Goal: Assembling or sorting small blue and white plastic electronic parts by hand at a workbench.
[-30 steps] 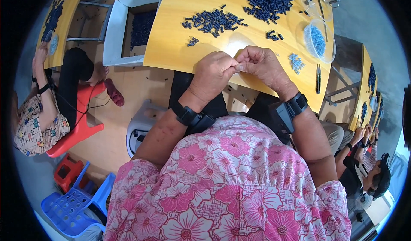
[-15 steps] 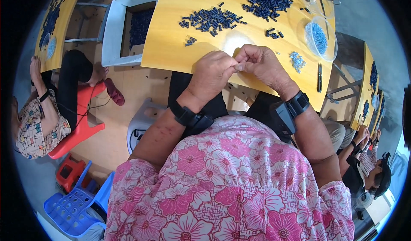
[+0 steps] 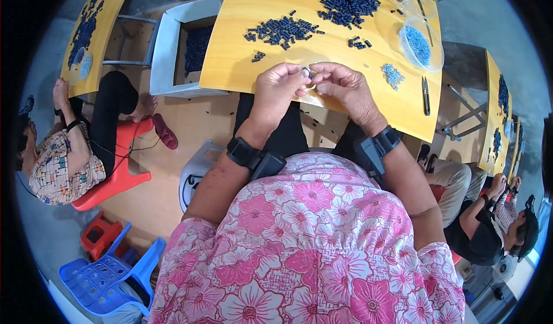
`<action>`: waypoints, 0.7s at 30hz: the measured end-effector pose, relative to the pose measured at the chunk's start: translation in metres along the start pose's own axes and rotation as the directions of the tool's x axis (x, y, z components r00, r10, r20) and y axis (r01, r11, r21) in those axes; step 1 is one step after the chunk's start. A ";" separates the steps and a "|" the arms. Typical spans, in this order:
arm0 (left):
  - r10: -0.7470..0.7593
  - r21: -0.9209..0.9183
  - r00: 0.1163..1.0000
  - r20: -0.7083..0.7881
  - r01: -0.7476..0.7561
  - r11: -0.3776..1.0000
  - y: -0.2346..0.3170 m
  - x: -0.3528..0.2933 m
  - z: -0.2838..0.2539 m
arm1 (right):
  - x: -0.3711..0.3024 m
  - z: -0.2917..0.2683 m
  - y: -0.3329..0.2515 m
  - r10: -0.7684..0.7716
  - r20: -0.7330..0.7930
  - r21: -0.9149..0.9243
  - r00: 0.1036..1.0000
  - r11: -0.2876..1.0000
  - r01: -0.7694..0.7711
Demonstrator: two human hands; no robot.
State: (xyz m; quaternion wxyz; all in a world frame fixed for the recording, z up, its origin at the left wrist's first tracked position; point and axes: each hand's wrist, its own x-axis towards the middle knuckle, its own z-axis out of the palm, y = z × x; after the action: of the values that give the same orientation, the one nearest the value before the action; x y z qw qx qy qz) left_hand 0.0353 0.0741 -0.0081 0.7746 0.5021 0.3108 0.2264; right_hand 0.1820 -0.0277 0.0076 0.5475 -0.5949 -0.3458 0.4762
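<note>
Both my hands meet over the near edge of the yellow table (image 3: 230, 65). Between thumb and forefinger, my left hand (image 3: 275, 89) pinches a small dark cylindrical part (image 3: 306, 70). Close against it, my right hand (image 3: 351, 91) has its fingers curled in; whatever they hold is too small to make out. Beyond the hands lies a loose heap of dark cylindrical parts (image 3: 285, 31), with a small group of the same parts (image 3: 359, 43) to its right. Some tiny light-blue pieces (image 3: 393, 76) are scattered to the right of my right hand.
A larger dark heap (image 3: 345, 1) covers the far side. Right of it stands a clear tub (image 3: 438, 60) of light-blue pieces; dark snips (image 3: 425, 96) lie nearer. A white box (image 3: 164, 53) adjoins the table's left side. One person (image 3: 63, 157) sits left, others (image 3: 484, 226) right.
My fingertips have parted slightly, and the dark part now shows in my left hand. The right fingers have opened out a little. The whole view has shifted slightly.
</note>
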 end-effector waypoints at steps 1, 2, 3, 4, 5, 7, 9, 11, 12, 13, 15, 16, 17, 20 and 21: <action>-0.080 -0.104 0.997 0.015 0.081 0.991 0.001 -0.004 0.001 | -0.004 0.003 0.002 -0.005 0.009 0.087 1.000 0.996 0.004; -0.078 -0.100 0.997 0.019 0.079 0.992 0.000 -0.007 0.004 | -0.007 0.005 0.003 -0.009 0.006 0.088 1.000 0.996 0.009; -0.114 -0.167 0.993 0.038 0.119 0.979 -0.001 -0.010 0.006 | -0.010 0.007 0.004 0.011 -0.007 0.127 1.000 0.992 -0.010; -0.151 -0.231 0.987 0.060 0.160 0.960 -0.002 -0.013 0.008 | -0.012 0.009 0.004 0.032 -0.019 0.166 0.999 0.986 -0.029; -0.148 -0.227 0.987 0.067 0.160 0.961 -0.003 -0.016 0.009 | -0.015 0.011 0.004 0.027 -0.025 0.167 0.999 0.986 -0.022; -0.183 -0.230 0.979 0.090 0.199 0.953 -0.005 -0.020 0.011 | -0.020 0.012 0.004 0.014 -0.064 0.087 0.998 0.996 -0.008; -0.183 -0.215 0.971 0.155 0.214 0.953 -0.007 -0.021 0.014 | -0.027 0.011 -0.001 -0.061 -0.065 -0.004 0.996 0.998 0.061; -0.186 -0.198 0.954 0.234 0.234 0.952 -0.006 -0.022 0.016 | -0.036 0.007 -0.010 -0.131 -0.073 -0.101 0.989 0.987 0.123; -0.208 -0.182 0.941 0.266 0.261 0.948 -0.002 -0.025 0.018 | -0.041 0.004 -0.016 -0.095 -0.018 -0.066 0.995 0.993 0.094; -0.232 -0.166 0.926 0.299 0.290 0.942 -0.001 -0.029 0.021 | -0.049 0.001 -0.019 -0.059 0.037 -0.031 0.998 0.998 0.060; -0.241 -0.134 0.908 0.341 0.301 0.944 -0.003 -0.031 0.022 | -0.059 -0.011 -0.020 -0.096 0.012 -0.102 0.995 0.990 0.097; -0.237 -0.117 0.898 0.370 0.298 0.947 -0.003 -0.032 0.023 | -0.065 -0.016 -0.022 -0.132 0.016 -0.165 0.991 0.977 0.133; -0.238 -0.115 0.889 0.391 0.304 0.946 -0.003 -0.034 0.024 | -0.078 -0.024 -0.027 -0.118 -0.094 -0.218 0.989 0.971 0.095; -0.253 -0.014 0.924 0.287 0.268 0.963 -0.004 -0.034 0.017 | -0.113 -0.060 -0.036 -0.324 -0.453 -0.363 0.831 0.918 0.160; -0.229 0.024 0.936 0.267 0.231 0.973 -0.008 -0.033 0.012 | -0.127 -0.070 -0.039 -0.375 -0.585 -0.394 0.719 0.907 0.152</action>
State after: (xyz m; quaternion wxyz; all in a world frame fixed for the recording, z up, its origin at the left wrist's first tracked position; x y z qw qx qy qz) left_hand 0.0210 0.0411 -0.0029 0.8326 0.4854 0.2588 0.0652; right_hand 0.2136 -0.1620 0.0661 0.5924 -0.7462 -0.2887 0.0945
